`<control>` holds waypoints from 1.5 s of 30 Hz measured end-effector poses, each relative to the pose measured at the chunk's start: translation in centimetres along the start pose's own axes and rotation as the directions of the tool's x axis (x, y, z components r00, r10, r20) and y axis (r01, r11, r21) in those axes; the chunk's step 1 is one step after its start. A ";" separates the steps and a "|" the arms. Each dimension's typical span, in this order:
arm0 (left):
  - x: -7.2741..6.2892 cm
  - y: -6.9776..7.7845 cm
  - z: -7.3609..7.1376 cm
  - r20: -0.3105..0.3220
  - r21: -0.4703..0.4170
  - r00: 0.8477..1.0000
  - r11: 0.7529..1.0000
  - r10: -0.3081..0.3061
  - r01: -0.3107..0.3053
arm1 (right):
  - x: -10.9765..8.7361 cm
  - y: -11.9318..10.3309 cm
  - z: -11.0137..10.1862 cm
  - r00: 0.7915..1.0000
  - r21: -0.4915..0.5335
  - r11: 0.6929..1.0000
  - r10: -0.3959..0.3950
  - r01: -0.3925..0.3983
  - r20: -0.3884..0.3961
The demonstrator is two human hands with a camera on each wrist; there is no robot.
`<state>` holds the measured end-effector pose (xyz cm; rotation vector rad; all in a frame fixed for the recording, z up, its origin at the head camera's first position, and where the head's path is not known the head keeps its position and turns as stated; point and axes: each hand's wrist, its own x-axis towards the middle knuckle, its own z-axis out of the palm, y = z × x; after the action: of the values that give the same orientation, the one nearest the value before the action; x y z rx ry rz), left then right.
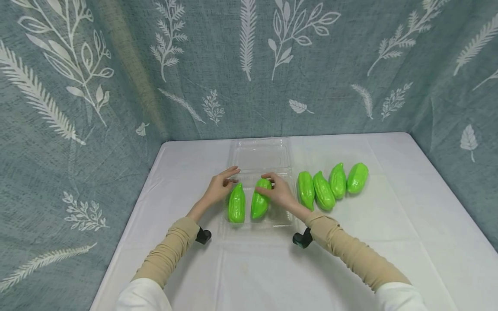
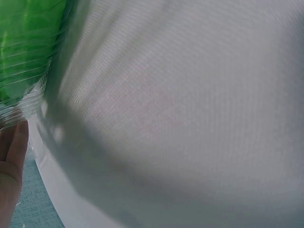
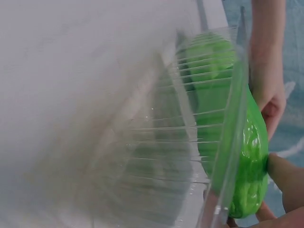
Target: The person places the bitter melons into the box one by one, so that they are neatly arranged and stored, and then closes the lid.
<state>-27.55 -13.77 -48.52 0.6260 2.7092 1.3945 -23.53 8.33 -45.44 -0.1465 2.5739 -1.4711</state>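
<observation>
A clear plastic clamshell box point(image 1: 280, 222) lies on the table with its lid laid back. Inside its left half is one glossy green, ridged, gourd-like vegetable point(image 1: 236, 205), tip pointing away. My right hand point(image 1: 281, 190) grips a second green gourd-like vegetable point(image 1: 260, 203) from above, thumb and fingers round its far end, over the middle of the box. In the right wrist view this vegetable point(image 3: 254, 152) shows partly through the ribbed plastic wall. My left hand point(image 1: 219, 188) is at the box's left edge, near the hinge; its fingertips point(image 2: 21, 130) touch the plastic, fingers mostly straight.
Several more green gourd-like vegetables point(image 1: 322, 192) lie in a row right of the box. The open lid point(image 1: 260, 153) reaches toward the table's back edge. A white cloth point(image 1: 249, 272) covers the table, and a blue-green leaf-patterned curtain point(image 1: 218, 56) hangs behind and beside it.
</observation>
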 end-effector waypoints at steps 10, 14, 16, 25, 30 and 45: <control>-0.1 0.1 -0.1 0.001 0.005 1.000 1.000 0.005 -0.005 | 0.0 0.1 1.2 0.998 -0.051 0.997 -0.063 0.062 -0.018; 0.0 -0.1 0.0 0.003 0.002 1.000 1.000 0.012 -0.012 | 0.2 0.3 1.7 0.997 -0.052 0.996 -0.068 0.066 -0.026; 0.1 -0.2 0.0 0.007 -0.002 1.000 1.000 0.013 -0.013 | 0.3 0.4 2.0 0.998 -0.059 0.996 -0.062 0.060 -0.023; 0.2 -0.3 0.1 0.018 -0.024 1.000 1.000 0.007 -0.007 | 0.5 0.6 2.5 0.995 -0.083 0.992 -0.097 0.097 -0.001; 0.1 -0.3 0.1 0.010 -0.010 1.000 1.000 0.004 -0.004 | 0.6 0.7 2.7 0.995 -0.095 0.991 -0.097 0.099 0.020; -0.1 0.0 0.0 0.009 0.006 0.999 0.999 0.031 -0.031 | 0.7 0.5 3.3 0.994 -0.053 0.993 -0.103 0.105 0.048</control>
<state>-27.45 -13.81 -48.51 0.6760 2.7097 1.3876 -23.55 5.62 -47.58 -0.3221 2.6080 -1.4133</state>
